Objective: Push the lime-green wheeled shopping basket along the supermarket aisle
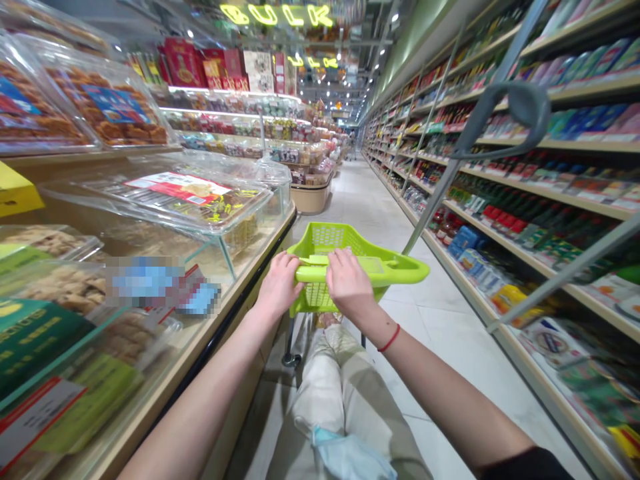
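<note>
A lime-green shopping cart [410,268] with a perforated plastic basket stands right in front of my legs. My left hand [280,279] is closed round the left end of its handle. Near the middle of the same handle, my right hand [349,280] is wrapped over the bar; a red string bracelet [389,338] circles that wrist. The part of the basket's inside that shows holds no goods that I can make out. Below, a light blue face mask [350,453] hangs in front of my trousers.
On my left runs a bulk-food counter [270,241] with clear packs of snacks [200,190]. Long shelves [555,263] of packaged goods line the right side, with a grey metal pole [440,193] in front. A tiled aisle [383,190] leads ahead, past a rounded display stand [310,199].
</note>
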A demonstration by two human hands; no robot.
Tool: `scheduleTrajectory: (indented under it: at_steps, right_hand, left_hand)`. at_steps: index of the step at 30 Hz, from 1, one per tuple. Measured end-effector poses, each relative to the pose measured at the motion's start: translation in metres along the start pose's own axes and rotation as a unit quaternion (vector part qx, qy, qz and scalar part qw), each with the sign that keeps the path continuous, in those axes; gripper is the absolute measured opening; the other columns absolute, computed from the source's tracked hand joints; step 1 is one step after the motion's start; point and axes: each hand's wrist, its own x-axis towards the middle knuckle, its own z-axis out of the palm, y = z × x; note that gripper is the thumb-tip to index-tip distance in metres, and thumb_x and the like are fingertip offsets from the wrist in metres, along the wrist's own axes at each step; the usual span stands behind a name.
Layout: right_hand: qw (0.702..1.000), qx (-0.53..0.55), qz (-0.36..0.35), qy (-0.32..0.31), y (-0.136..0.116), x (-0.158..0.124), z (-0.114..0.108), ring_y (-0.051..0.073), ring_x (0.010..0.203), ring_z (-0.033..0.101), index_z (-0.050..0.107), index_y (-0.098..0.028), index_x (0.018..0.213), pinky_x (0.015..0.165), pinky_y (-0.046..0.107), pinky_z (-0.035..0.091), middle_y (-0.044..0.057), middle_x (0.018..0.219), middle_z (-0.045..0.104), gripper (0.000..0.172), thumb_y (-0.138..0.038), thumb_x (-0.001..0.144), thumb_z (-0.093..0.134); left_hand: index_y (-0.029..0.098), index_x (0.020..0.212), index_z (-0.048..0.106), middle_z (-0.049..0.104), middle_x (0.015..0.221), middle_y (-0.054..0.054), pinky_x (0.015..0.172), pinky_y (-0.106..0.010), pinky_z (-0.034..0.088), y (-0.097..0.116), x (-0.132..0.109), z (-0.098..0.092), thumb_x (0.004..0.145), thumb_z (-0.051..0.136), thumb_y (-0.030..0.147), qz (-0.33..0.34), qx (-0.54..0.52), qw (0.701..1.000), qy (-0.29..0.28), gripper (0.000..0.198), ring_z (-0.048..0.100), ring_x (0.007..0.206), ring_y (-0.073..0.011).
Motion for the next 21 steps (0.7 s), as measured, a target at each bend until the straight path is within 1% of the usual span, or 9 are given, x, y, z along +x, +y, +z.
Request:
scheduleTrajectory:
  at_steps: [3, 6, 7, 9, 12, 14, 17, 21]
  right_hand:
    - [1.0, 0.016, -0.013, -0.002, -0.03, 0.003, 0.013, 0.028, 0.123, 0.052, 0.061, -0.006, 0.123, 0.114, 0.043, 0.036, 0.019, 0.126, 0.062, 0.036, -0.017, 0.096, 0.039]
    - [0.998, 0.049, -0.037, 0.004, -0.057, 0.009, 0.025, 0.026, 0.125, 0.051, 0.058, -0.009, 0.13, 0.113, 0.04, 0.038, 0.016, 0.132, 0.061, 0.04, -0.016, 0.094, 0.042]
    - [0.997, 0.057, -0.041, 0.013, -0.062, 0.01, 0.029, 0.026, 0.126, 0.051, 0.056, -0.009, 0.133, 0.114, 0.04, 0.038, 0.015, 0.135, 0.06, 0.043, -0.017, 0.093, 0.043]
    - [0.996, 0.062, -0.053, 0.031, -0.064, 0.01, 0.034, 0.027, 0.129, 0.049, 0.052, -0.007, 0.138, 0.115, 0.041, 0.037, 0.015, 0.139, 0.057, 0.048, -0.017, 0.091, 0.046]
    - [0.994, 0.043, -0.095, 0.043, -0.05, 0.004, 0.039, 0.03, 0.133, 0.048, 0.05, -0.002, 0.14, 0.117, 0.042, 0.036, 0.017, 0.143, 0.055, 0.054, -0.016, 0.088, 0.049]
    - [0.992, 0.03, -0.112, 0.047, -0.035, -0.003, 0.039, 0.031, 0.134, 0.047, 0.051, -0.001, 0.14, 0.116, 0.042, 0.037, 0.018, 0.143, 0.055, 0.055, -0.016, 0.086, 0.05]
    - [0.991, 0.015, -0.122, 0.06, -0.01, -0.016, 0.032, 0.03, 0.137, 0.045, 0.053, -0.005, 0.138, 0.116, 0.045, 0.037, 0.016, 0.142, 0.056, 0.055, -0.013, 0.085, 0.049]
    - [0.988, 0.001, -0.118, 0.097, 0.028, -0.035, 0.018, 0.027, 0.138, 0.044, 0.056, -0.008, 0.137, 0.116, 0.046, 0.039, 0.015, 0.14, 0.058, 0.056, -0.006, 0.082, 0.043]
  left_hand:
    - [0.021, 0.107, 0.059, 0.062, 0.116, -0.01, 0.106, -0.047, 0.047, -0.001, -0.001, 0.004, 0.081, 0.058, 0.012, -0.006, 0.003, 1.0, 0.005, 0.028, 0.045, 0.13, -0.0299]
    - [0.019, 0.117, 0.058, 0.063, 0.118, -0.01, 0.11, -0.047, 0.043, -0.005, -0.001, 0.009, 0.089, 0.051, 0.018, -0.004, -0.006, 1.0, 0.011, 0.029, 0.047, 0.129, -0.0274]
    - [0.018, 0.12, 0.057, 0.062, 0.12, -0.01, 0.112, -0.047, 0.041, -0.006, -0.001, 0.01, 0.091, 0.049, 0.019, -0.002, -0.008, 1.0, 0.012, 0.031, 0.047, 0.129, -0.0267]
    - [0.016, 0.124, 0.056, 0.061, 0.123, -0.011, 0.114, -0.046, 0.039, -0.008, -0.001, 0.011, 0.092, 0.048, 0.02, -0.002, -0.007, 1.0, 0.017, 0.033, 0.048, 0.128, -0.0263]
    - [0.016, 0.121, 0.058, 0.062, 0.118, -0.011, 0.112, -0.045, 0.041, -0.007, -0.001, 0.012, 0.091, 0.047, 0.016, -0.009, -0.001, 1.0, 0.024, 0.032, 0.047, 0.127, -0.0267]
    - [0.018, 0.111, 0.061, 0.062, 0.112, -0.01, 0.11, -0.045, 0.044, -0.005, -0.001, 0.011, 0.086, 0.047, 0.01, -0.011, 0.008, 1.0, 0.022, 0.03, 0.047, 0.126, -0.0271]
    - [0.02, 0.099, 0.061, 0.061, 0.108, -0.01, 0.107, -0.044, 0.046, -0.002, 0.0, 0.008, 0.077, 0.046, 0.002, -0.011, 0.018, 1.0, 0.015, 0.032, 0.047, 0.124, -0.0278]
    - [0.02, 0.099, 0.06, 0.06, 0.11, -0.011, 0.105, -0.043, 0.047, -0.001, 0.001, 0.005, 0.075, 0.047, 0.002, -0.008, 0.016, 1.0, 0.011, 0.033, 0.046, 0.124, -0.0291]
